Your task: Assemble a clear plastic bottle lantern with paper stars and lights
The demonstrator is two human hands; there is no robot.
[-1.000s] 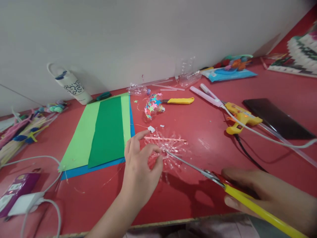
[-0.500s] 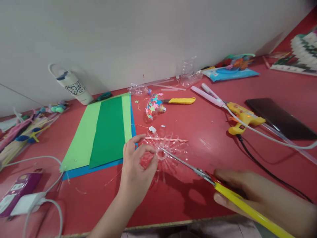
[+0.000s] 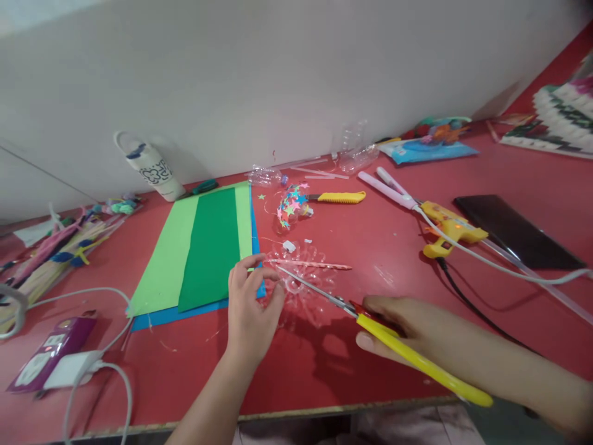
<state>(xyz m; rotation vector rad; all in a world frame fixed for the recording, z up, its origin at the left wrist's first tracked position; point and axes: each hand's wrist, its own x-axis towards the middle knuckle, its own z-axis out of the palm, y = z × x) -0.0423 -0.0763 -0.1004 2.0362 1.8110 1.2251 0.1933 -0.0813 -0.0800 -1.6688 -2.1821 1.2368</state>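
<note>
A clear plastic piece [image 3: 296, 285], cut into curling strips around a ring like a flower, hovers above the red table. At its left edge, my left hand [image 3: 252, 309] is closed in a pinch on one strip, which shows only faintly. My right hand [image 3: 403, 324] grips scissors [image 3: 412, 360] with yellow and red handles. Their blades point left across the plastic piece and end close to my left fingertips; whether they touch a strip I cannot tell. A thin pink twisted stick [image 3: 319, 265] shows just behind the plastic.
Green and blue sheets [image 3: 213, 247] lie left, with a white bottle [image 3: 160, 176] behind. A yellow cutter [image 3: 341, 197] lies beside star decorations [image 3: 291, 207]. Rightward are a yellow glue gun [image 3: 449, 228] with cables, a pink iron [image 3: 386, 188] and a black phone [image 3: 519, 232]. A purple power strip [image 3: 55, 352] is front left.
My right hand and the scissors have moved left, the blade tips now closer to my left fingers. The plastic piece and my left hand have shifted slightly left. The view has tilted a little.
</note>
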